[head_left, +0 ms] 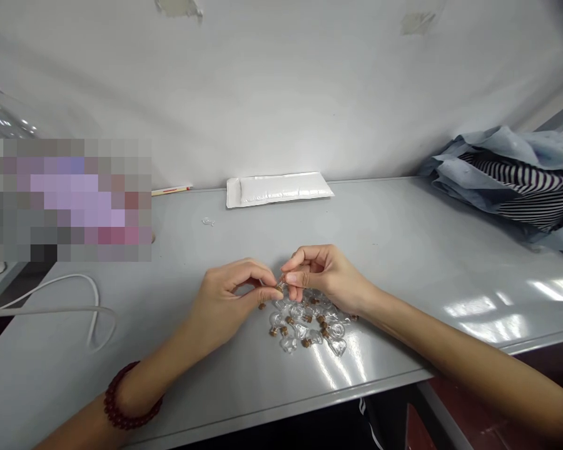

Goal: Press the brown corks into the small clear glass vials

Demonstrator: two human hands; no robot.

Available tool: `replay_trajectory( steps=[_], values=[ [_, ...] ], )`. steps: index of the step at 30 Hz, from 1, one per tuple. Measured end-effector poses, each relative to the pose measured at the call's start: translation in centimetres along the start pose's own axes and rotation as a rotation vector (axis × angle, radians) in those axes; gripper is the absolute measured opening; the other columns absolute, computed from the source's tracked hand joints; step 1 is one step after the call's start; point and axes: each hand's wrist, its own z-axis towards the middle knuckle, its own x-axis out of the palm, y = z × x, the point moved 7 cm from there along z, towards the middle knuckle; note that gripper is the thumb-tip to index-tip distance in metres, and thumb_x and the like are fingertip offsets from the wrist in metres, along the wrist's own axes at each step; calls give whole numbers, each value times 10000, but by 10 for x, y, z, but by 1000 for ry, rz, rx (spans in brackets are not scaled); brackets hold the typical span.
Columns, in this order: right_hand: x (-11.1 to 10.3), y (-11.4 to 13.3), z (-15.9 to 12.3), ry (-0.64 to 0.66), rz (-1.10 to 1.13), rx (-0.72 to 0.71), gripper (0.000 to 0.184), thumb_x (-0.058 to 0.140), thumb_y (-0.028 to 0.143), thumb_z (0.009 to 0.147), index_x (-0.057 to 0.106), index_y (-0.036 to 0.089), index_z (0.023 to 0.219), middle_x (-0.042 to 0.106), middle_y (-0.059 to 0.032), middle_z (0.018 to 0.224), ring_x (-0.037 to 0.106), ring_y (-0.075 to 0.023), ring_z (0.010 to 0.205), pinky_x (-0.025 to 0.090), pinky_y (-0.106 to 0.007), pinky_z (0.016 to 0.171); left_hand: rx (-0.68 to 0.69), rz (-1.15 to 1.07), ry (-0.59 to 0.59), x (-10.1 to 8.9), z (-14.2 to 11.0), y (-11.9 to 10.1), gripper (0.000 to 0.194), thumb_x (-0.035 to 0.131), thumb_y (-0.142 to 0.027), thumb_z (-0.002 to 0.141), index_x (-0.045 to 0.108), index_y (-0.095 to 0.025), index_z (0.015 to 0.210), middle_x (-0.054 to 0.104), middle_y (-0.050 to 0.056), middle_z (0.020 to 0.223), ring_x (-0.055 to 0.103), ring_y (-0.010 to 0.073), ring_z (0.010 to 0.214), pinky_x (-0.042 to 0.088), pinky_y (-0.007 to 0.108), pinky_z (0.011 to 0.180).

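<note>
Between the fingertips of both hands is a small clear glass bottle (280,283) with a brown cork at its lower end. My left hand (234,290) pinches the cork end with thumb and forefinger. On the other side, my right hand (326,275) closes its thumb and fingers on the glass part, hiding much of its shape. Just below the hands, a loose pile of small glass bottles (288,344), many with cork stoppers, lies on the grey table (206,381). A lone cork (261,306) shows beside my left thumb.
A white padded packet (281,189) lies by the wall, with a small clear piece (208,222) nearby. At the right is a blue bag (443,181) with striped cloth. A white cable (96,300) curls at the left, near a pen (171,190) and a blurred-out area.
</note>
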Motion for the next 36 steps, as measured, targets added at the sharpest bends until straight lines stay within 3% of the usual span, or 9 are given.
replay_trajectory(
  steps=[2,4,6,9,15,23,26,30,36],
  values=[
    [-2,4,1,-34,-60,-1,141,728,270,764,657,162,818,661,2,635,608,-110,572,500,-279,601,75,209,-4,-12,10,4,316,738,-460,717,680,-225,919,653,70,1127,565,258,1090,470,407,954],
    [-13,12,3,-151,-184,-40,145,716,273,767,646,159,822,659,-10,685,597,-111,586,493,-283,598,94,440,-49,-30,23,17,592,704,-572,706,596,-234,1180,430,106,1436,311,344,1353,328,518,1085],
    [-30,25,4,-309,-372,-112,134,695,271,777,642,159,827,655,-22,739,574,-110,598,468,-279,578,66,621,-107,-49,36,37,626,552,-600,821,506,-205,1303,240,131,1547,91,384,1429,210,591,1115],
    [-55,37,8,-451,-652,-164,122,646,279,807,651,157,812,664,-45,778,568,-131,650,433,-291,583,16,723,-34,-60,55,67,642,401,-568,904,381,-166,1405,156,138,1576,20,366,1444,172,579,1126],
    [-80,32,18,-436,-954,-94,131,587,244,836,648,156,760,670,-61,755,551,-151,631,421,-328,609,103,717,14,-55,65,70,558,369,-545,920,500,-155,1298,378,131,1473,332,312,1335,277,496,1103],
    [-62,42,11,-405,-1126,-343,92,541,201,859,627,181,834,622,-72,912,565,-179,778,446,-338,688,213,669,-18,-36,47,43,340,381,-314,937,629,-149,1102,615,133,1218,530,261,1161,384,430,1036],
    [-49,41,8,-342,-1139,-398,101,517,193,874,614,187,849,607,-67,908,563,-185,824,452,-334,713,155,604,-28,-38,39,33,342,450,-326,894,614,-165,1147,606,109,1248,535,263,1161,436,402,975],
    [-37,38,6,-256,-1158,-458,112,489,172,890,599,188,873,600,-71,928,564,-184,863,459,-337,772,-58,621,-117,-70,30,37,383,470,-410,863,629,-179,1123,640,98,1150,576,290,1029,491,392,820],
    [-34,34,5,-208,-1180,-470,98,495,154,889,589,183,888,601,-76,944,567,-190,905,460,-341,804,-224,568,167,-71,22,60,400,604,-516,745,684,-242,1025,680,50,929,637,259,822,506,356,721]
  ],
)
